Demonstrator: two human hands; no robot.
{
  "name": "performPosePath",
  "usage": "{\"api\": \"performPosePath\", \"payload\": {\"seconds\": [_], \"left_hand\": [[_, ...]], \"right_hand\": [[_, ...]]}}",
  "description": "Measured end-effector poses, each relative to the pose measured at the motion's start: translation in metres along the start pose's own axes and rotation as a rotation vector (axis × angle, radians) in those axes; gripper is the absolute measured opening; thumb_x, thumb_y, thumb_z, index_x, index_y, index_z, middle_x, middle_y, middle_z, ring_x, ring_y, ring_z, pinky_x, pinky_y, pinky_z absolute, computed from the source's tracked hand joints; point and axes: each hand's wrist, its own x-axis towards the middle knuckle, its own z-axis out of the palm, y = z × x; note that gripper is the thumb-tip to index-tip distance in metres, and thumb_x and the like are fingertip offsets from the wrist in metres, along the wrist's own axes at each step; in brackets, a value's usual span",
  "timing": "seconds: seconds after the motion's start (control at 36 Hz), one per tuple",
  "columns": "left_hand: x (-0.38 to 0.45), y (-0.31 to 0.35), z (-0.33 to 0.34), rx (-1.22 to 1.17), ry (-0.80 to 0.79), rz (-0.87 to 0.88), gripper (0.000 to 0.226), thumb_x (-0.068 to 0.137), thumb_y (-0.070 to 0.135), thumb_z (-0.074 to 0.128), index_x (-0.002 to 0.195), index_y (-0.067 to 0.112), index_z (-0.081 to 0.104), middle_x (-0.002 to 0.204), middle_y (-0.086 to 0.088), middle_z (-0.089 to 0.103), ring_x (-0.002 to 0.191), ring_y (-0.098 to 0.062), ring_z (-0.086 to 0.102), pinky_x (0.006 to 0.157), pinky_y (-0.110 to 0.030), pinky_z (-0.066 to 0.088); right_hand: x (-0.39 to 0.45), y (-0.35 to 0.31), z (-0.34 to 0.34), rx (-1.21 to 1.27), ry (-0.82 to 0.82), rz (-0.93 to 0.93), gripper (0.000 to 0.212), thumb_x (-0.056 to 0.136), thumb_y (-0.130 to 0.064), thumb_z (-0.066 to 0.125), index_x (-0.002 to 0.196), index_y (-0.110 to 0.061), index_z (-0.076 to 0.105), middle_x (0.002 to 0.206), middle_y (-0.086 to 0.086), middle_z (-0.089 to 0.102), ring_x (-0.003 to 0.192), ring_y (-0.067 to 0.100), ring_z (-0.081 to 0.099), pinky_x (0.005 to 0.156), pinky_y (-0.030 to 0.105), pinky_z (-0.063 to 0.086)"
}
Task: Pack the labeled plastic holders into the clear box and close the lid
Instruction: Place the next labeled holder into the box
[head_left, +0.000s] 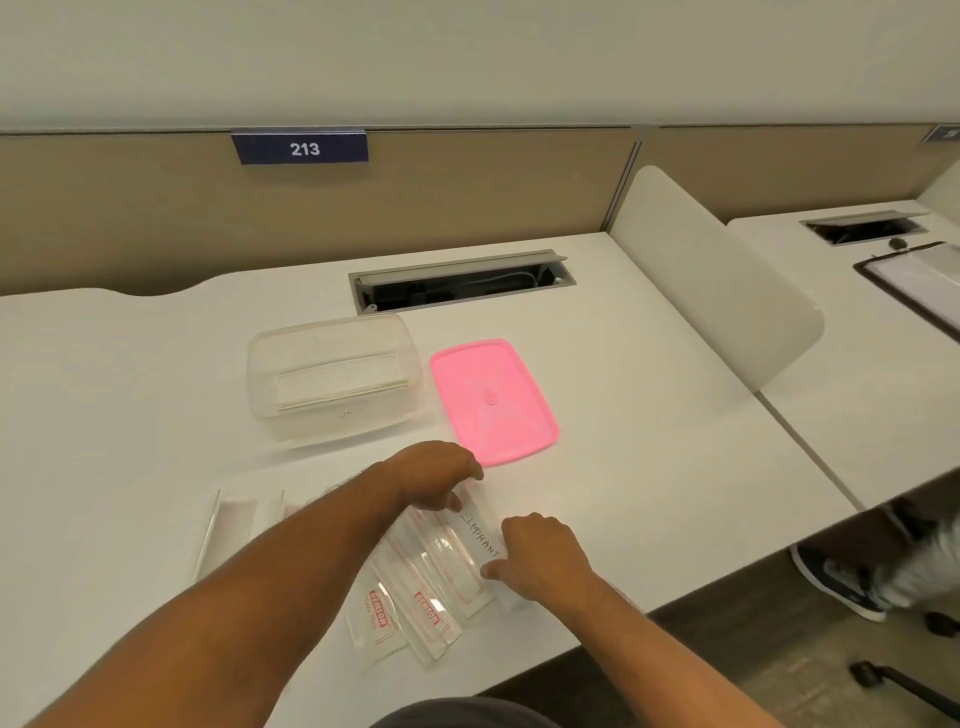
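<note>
Both hands are on the clear plastic holder with a handwritten "ELEPHANT" card (480, 535), lower centre of frame. Left hand (441, 475) has its fingers curled over the far end; right hand (540, 558) pinches the near end, thumb under the edge. Gripping at opposite ends likely keeps the slippery strip level for the lift.

Beside it, lower centre, lie more clear plastic holders with red-printed labels (415, 597), fanned and overlapping, not yet packed. Another clear rectangular holder (228, 525) lies apart at lower left.

The clear rectangular plastic box (332, 369) stands open at centre left. At least one holder seems to be inside already; the count can't be read through the wall. The pink rectangular plastic lid (493, 400) lies flat just right of the box, out of the loading path but close by for closing.

Judgement: mid-task, picking up the next holder for the box.
</note>
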Motion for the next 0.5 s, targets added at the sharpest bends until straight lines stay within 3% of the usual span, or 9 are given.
{"api": "performPosePath", "payload": {"seconds": [0.33, 0.5], "left_hand": [[0.000, -0.003, 0.004, 0.091, -0.060, 0.005, 0.063, 0.081, 0.019, 0.078, 0.139, 0.019, 0.052, 0.141, 0.001, 0.054, 0.129, -0.021, 0.050, 0.106, -0.036, 0.041], [0.000, -0.006, 0.007, 0.102, -0.049, -0.004, 0.062, 0.084, 0.016, 0.076, 0.141, 0.017, 0.052, 0.145, 0.000, 0.051, 0.133, -0.021, 0.046, 0.109, -0.037, 0.039]], "right_hand": [[-0.010, -0.006, 0.012, 0.029, -0.023, 0.046, 0.049, 0.079, -0.053, 0.073, 0.117, -0.026, 0.058, 0.112, -0.004, 0.067, 0.086, 0.021, 0.069, 0.071, 0.023, 0.044], [-0.013, -0.006, 0.018, 0.048, 0.029, 0.053, 0.036, 0.086, -0.041, 0.071, 0.114, -0.023, 0.058, 0.114, -0.003, 0.067, 0.089, 0.018, 0.068, 0.071, 0.021, 0.044]]}}
